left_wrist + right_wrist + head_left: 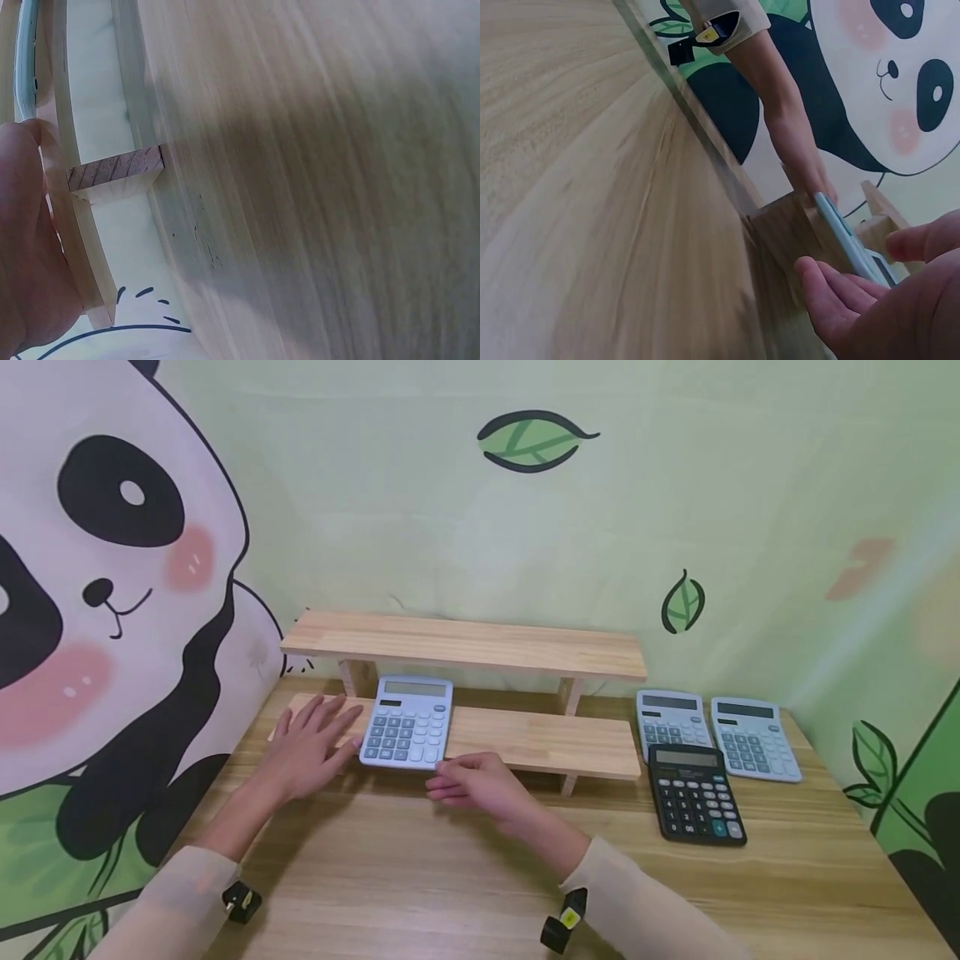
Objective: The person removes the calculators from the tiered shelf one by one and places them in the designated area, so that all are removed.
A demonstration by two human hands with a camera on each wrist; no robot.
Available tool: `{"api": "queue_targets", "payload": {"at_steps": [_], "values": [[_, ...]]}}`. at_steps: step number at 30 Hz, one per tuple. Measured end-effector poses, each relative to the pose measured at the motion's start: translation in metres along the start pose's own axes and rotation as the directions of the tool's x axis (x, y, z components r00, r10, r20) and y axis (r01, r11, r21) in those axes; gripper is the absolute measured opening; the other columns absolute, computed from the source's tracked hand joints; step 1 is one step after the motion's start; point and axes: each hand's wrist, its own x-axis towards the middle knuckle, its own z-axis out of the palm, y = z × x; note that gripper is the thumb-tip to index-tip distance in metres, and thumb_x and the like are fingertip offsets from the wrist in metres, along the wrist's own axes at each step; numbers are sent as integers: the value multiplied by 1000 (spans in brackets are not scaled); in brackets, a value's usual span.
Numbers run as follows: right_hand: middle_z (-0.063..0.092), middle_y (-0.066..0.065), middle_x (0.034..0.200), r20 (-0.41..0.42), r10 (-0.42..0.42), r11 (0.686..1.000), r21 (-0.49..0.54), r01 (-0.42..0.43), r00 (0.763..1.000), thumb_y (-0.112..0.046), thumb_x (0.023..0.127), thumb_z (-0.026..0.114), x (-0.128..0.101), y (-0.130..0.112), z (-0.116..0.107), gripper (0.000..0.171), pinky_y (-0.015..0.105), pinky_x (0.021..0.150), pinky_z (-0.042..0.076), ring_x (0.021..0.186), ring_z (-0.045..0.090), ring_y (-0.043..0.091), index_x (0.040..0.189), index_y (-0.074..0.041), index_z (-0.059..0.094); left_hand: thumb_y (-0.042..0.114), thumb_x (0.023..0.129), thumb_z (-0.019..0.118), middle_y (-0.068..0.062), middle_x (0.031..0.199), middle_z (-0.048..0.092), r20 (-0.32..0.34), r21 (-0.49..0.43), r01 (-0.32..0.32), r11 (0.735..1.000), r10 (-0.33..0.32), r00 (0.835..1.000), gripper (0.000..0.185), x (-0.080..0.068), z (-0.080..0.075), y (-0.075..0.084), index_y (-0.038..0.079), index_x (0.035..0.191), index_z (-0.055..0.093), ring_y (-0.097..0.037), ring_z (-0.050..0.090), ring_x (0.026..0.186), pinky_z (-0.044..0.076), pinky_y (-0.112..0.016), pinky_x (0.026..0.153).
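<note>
A light blue calculator leans tilted back on the lower wooden shelf, its screen at the top. My left hand lies at its left side with the fingers straight and spread over the shelf; the thumb tip reaches the calculator's lower left edge. At the lower right corner, my right hand pinches the calculator between thumb and fingers. In the right wrist view the calculator's edge runs between that thumb and the fingers. The left wrist view has the left hand beside the shelf edge.
The two-step wooden stand has an upper shelf behind and a lower shelf in front. On the table to the right lie two more light blue calculators and a black calculator overlapping one of them.
</note>
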Motion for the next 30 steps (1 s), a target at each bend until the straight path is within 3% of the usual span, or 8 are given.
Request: {"api": "queue_targets", "payload": {"at_steps": [9, 15, 30], "values": [[64, 32, 118, -30, 13, 994, 112, -10, 999, -17, 102, 56, 15, 15, 12, 41, 47, 97, 51, 106, 68, 37, 129, 14, 53, 64, 100, 31, -11, 162, 25, -15, -7, -3, 1000, 3, 1000, 67, -2, 0, 1, 27, 156, 34, -41, 11, 149, 4, -72, 112], [66, 30, 115, -48, 9, 991, 131, -3, 999, -14, 103, 53, 15, 15, 17, 36, 48, 97, 50, 105, 69, 36, 127, 12, 55, 64, 100, 32, -11, 161, 27, -29, -7, -4, 1000, 4, 1000, 67, -1, 0, 1, 27, 155, 35, -41, 13, 149, 5, -72, 112], [69, 25, 113, -13, 1, 993, 118, 1, 1000, -17, 101, 56, -11, 26, 5, 36, 46, 96, 52, 107, 68, 36, 124, 12, 57, 66, 99, 30, -9, 163, 24, -15, -3, 3, 1000, -3, 1000, 68, -2, 1, 0, 29, 156, 34, -40, 12, 149, 4, -72, 112]]}}
